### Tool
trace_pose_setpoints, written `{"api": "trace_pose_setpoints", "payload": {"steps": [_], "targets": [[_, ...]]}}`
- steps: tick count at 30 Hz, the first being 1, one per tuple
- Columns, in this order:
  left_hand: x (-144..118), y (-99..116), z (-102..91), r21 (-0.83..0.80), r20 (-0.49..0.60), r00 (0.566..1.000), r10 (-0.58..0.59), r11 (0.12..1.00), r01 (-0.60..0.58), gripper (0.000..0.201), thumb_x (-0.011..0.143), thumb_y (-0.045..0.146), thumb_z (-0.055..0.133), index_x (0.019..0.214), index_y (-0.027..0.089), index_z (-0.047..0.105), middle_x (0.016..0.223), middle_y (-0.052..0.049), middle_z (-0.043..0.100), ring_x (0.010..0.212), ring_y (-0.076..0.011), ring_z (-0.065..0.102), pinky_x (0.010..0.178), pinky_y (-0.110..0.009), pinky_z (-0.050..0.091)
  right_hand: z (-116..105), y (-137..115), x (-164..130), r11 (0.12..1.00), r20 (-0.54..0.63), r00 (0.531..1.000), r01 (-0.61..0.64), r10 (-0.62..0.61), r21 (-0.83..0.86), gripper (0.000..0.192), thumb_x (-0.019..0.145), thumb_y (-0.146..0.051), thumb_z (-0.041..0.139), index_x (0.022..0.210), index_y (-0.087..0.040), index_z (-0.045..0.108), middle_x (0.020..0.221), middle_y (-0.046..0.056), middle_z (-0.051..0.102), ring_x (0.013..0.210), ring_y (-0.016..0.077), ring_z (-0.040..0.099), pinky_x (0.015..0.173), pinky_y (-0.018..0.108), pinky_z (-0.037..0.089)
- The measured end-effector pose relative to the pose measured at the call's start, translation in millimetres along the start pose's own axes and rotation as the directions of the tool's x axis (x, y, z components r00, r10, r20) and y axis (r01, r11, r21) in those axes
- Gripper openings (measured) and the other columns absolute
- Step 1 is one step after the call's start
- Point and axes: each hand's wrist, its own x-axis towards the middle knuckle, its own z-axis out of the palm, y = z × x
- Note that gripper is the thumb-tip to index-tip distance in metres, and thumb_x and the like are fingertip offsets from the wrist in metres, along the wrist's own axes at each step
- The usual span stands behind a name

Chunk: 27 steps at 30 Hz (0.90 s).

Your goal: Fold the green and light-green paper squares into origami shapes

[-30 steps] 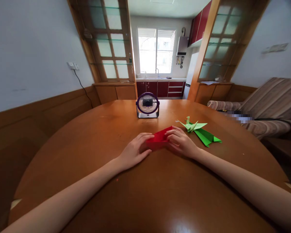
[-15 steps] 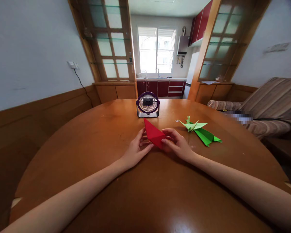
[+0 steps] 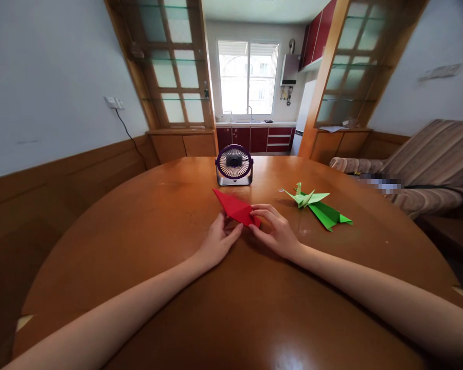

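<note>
Hands [image 3: 216, 241] [image 3: 277, 234] held folded red paper [image 3: 234, 207], the left apparently underneath; purple fan [image 3: 234, 163] stood beyond, green origami bird [image 3: 304, 200] rightward.

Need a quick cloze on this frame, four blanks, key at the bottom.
1. The left hand and right hand both hold folded paper coloured ____.
2. The rim of the fan is dark ____.
3. Of the fan and the bird, the one farther right is the ____.
4. The bird's wings are light ____.

Missing words: red; purple; bird; green
</note>
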Motion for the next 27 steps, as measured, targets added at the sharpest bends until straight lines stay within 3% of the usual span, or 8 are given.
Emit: {"api": "trace_pose_setpoints", "payload": {"steps": [10,15,19,23,27], "targets": [[-0.7,2.0,2.1,0.157,-0.032,0.991,0.131,0.98,-0.124,0.061,0.089,0.028,0.056,0.143,0.02,0.029,0.13,-0.013,0.057,0.112,-0.0225,0.062,0.099,-0.041,0.049,-0.1,-0.2,-2.5,0.994,0.028,0.997,0.075,-0.073,-0.078,0.032,0.088,-0.022,0.058,0.12,-0.022,0.056,0.126,0.012,0.059,0.115,0.0218,0.06,0.096,0.038,0.053],[-2.0,-0.6,3.1,0.369,-0.03,0.976,0.217,0.91,-0.191,0.065,0.087,0.027,0.058,0.144,0.021,0.028,0.127,-0.013,0.058,0.109,-0.0236,0.063,0.095,-0.041,0.05,2.1,1.3,-3.9,0.974,0.033,0.988,0.151,-0.148,-0.168,0.059,0.087,-0.016,0.056,0.142,-0.022,0.035,0.136,0.015,0.052,0.119,0.0229,0.058,0.095,0.039,0.056],[-2.6,1.7,2.8,0.513,0.017,0.952,0.307,0.814,-0.272,0.064,0.086,0.027,0.058,0.143,0.021,0.029,0.133,-0.016,0.052,0.118,-0.0273,0.057,0.099,-0.044,0.047,3.0,1.5,-4.0,0.948,0.037,0.98,0.199,-0.196,-0.247,0.073,0.085,-0.013,0.054,0.15,-0.023,0.021,0.135,0.015,0.053,0.118,0.024,0.059,0.092,0.039,0.058],[-3.7,4.3,0.1,0.554,0.083,0.933,0.351,0.762,-0.336,0.07,0.083,0.023,0.06,0.144,0.023,0.025,0.143,-0.016,0.042,0.128,-0.0302,0.048,0.103,-0.046,0.044,0.7,1.4,-3.8,0.934,0.023,0.976,0.216,-0.219,-0.284,0.074,0.084,-0.012,0.053,0.149,-0.023,0.021,0.133,0.015,0.055,0.113,0.0247,0.062,0.091,0.039,0.058],[-4.9,3.6,-4.4,0.559,0.103,0.942,0.32,0.765,-0.32,0.079,0.083,0.019,0.058,0.149,0.025,0.014,0.147,-0.014,0.037,0.134,-0.0304,0.042,0.105,-0.046,0.042,-3.0,3.7,-4.8,0.947,0.024,0.98,0.198,-0.198,-0.254,0.071,0.083,-0.012,0.055,0.147,-0.022,0.025,0.131,0.016,0.055,0.109,0.0255,0.064,0.088,0.038,0.059]]}}
